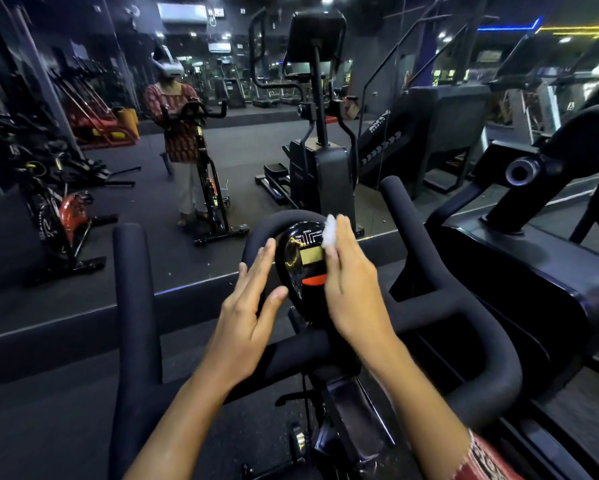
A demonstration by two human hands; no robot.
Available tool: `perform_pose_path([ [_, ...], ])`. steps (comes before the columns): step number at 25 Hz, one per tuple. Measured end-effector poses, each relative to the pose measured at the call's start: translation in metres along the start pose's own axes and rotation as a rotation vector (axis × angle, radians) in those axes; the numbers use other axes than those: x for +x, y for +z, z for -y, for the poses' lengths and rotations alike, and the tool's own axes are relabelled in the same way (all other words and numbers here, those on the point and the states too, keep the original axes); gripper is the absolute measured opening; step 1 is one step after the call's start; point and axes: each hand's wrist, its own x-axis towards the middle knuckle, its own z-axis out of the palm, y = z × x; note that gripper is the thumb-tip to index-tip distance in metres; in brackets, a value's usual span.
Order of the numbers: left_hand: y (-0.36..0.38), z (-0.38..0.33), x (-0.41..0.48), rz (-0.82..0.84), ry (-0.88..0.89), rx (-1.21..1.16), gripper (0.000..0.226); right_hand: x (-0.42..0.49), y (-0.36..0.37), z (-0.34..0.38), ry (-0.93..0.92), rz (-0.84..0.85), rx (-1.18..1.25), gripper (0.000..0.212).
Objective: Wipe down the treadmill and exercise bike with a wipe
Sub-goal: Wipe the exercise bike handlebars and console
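The exercise bike's black console (pixel 303 271) carries small white labels TIME, SPEED and DIST in an arc above its display (pixel 310 255), DIST just beside the wipe (pixel 329 232), while the stair climber (pixel 447 123) logo behind is too blurred to read.

Glossy black plastic console (pixel 303 261); matt foam-like handlebars (pixel 137 306); crumpled white wipe (pixel 329 232), paper or cloth unclear.
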Motion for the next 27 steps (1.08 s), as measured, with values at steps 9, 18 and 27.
perform_pose_path([
  [9, 0.0, 0.0, 0.001, 0.001, 0.014, 0.011, 0.062, -0.088, 0.002, -0.019, -0.248, 0.131, -0.097, 0.056],
  [18, -0.001, -0.004, 0.0, -0.001, 0.008, 0.027, 0.062, -0.057, 0.003, -0.005, -0.085, 0.017, -0.002, 0.057],
  [27, 0.0, -0.003, 0.001, -0.017, 0.003, 0.034, 0.061, -0.037, 0.011, -0.003, -0.238, 0.064, -0.102, 0.054],
])
